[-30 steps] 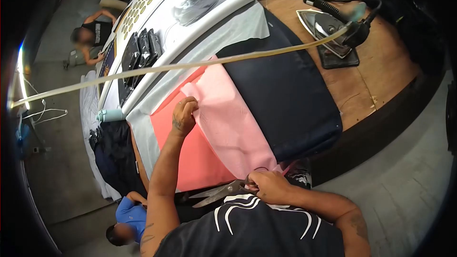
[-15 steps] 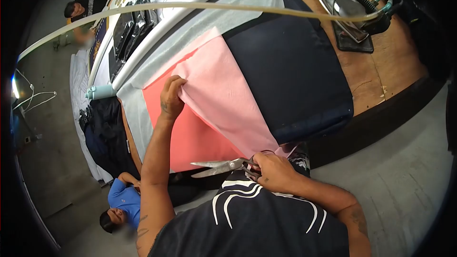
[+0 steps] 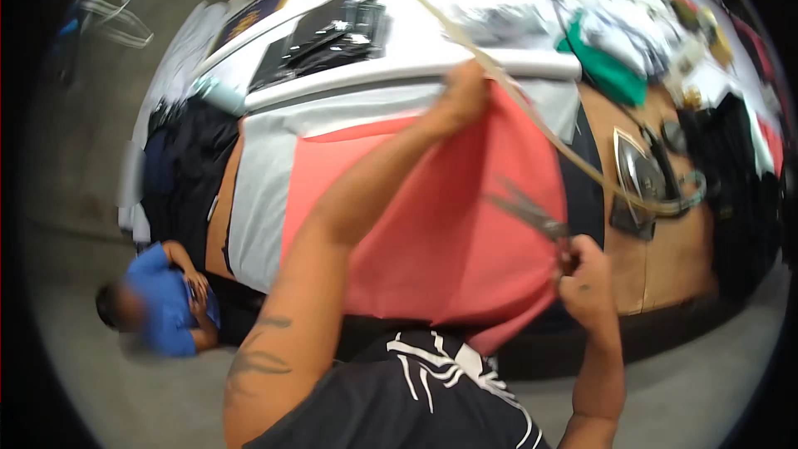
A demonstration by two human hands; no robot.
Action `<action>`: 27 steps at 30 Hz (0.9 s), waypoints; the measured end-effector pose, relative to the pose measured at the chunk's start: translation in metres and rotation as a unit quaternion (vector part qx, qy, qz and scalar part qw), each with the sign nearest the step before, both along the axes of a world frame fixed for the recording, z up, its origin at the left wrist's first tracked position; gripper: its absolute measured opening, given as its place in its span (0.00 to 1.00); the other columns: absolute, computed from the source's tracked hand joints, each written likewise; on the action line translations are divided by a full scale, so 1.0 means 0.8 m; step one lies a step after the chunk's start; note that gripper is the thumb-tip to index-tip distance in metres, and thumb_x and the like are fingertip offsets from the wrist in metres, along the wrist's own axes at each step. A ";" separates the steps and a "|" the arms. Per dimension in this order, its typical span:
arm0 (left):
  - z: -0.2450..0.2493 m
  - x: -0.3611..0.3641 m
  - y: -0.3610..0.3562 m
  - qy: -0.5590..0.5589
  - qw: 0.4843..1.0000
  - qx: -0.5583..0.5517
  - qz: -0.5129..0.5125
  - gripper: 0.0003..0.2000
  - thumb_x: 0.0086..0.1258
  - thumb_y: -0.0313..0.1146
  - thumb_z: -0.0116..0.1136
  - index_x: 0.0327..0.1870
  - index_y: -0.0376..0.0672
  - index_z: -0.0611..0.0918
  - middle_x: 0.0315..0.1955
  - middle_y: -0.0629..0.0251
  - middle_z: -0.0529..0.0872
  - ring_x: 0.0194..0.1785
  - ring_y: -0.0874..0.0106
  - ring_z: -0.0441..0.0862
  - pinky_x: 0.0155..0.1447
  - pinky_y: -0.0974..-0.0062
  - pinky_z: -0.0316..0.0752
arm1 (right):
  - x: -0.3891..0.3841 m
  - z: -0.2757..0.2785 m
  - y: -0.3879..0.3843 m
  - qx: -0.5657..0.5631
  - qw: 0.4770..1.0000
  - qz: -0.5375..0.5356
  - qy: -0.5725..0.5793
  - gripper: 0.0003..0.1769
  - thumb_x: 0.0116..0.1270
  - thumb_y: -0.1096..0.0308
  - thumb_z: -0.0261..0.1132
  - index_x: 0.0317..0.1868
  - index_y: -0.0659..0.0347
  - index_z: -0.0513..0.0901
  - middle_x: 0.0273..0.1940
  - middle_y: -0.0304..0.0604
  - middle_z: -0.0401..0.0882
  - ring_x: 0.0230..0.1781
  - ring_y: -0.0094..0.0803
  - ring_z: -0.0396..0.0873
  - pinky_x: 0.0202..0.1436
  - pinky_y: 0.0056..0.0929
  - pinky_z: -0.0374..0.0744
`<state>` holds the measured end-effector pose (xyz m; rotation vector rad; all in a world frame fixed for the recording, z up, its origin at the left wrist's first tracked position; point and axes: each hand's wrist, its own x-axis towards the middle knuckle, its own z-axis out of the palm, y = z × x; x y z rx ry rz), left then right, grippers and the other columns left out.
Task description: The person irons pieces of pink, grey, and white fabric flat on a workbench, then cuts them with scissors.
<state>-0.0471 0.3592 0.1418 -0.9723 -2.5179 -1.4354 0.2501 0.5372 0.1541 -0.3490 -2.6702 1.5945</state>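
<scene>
A coral-pink fabric point(image 3: 399, 224) spreads over the table, its far right part raised in folds. At its far edge my left hand point(image 3: 464, 98) is closed on the fabric, slightly blurred. My right hand point(image 3: 586, 283) grips large metal scissors point(image 3: 525, 212) by the handles, over the fabric's right side. The blades are apart and point to the far left, with no fabric seen between them. Under the coral piece lies a pale grey-white sheet point(image 3: 262, 208). Dark navy cloth point(image 3: 583, 187) shows at its right.
A clothes iron point(image 3: 640, 170) rests on the wooden tabletop point(image 3: 648, 270) at right. A pale hose point(image 3: 544, 129) hangs across the view. Beyond the white roll point(image 3: 416, 75) lie black plastic packets point(image 3: 332, 37). At lower left is a person in a blue shirt point(image 3: 170, 295).
My left hand has moved far and right with the fabric, whose paler folded-over part is now opened out across the navy cloth. The scissors moved right and away from my body. The view has turned.
</scene>
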 end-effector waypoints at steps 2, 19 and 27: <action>-0.024 -0.042 0.049 0.018 0.993 0.029 0.111 0.06 0.72 0.30 0.50 0.40 0.37 0.76 0.37 0.42 0.84 0.47 0.45 0.83 0.50 0.55 0.76 | -0.035 0.021 0.025 0.080 0.995 -0.065 -0.009 0.08 0.59 0.81 0.64 0.31 0.63 0.71 0.25 0.32 0.66 0.27 0.19 0.63 0.30 0.24 0.66; -0.088 -0.009 -0.056 0.136 0.986 -0.085 0.054 0.34 0.73 0.36 0.60 0.77 0.36 0.61 0.73 0.41 0.65 0.72 0.46 0.69 0.76 0.56 0.65 | -0.076 -0.090 0.043 0.272 0.952 -0.103 0.091 0.20 0.62 0.74 0.67 0.53 0.75 0.75 0.43 0.60 0.79 0.46 0.57 0.79 0.52 0.48 0.75; -0.138 0.132 -0.487 0.081 0.884 -0.211 0.410 0.23 0.71 0.40 0.62 0.61 0.34 0.77 0.57 0.44 0.82 0.62 0.48 0.78 0.67 0.57 0.73 | -0.005 -0.114 -0.019 0.268 0.955 -0.123 0.023 0.25 0.64 0.63 0.75 0.48 0.75 0.74 0.39 0.58 0.77 0.42 0.54 0.76 0.49 0.45 0.74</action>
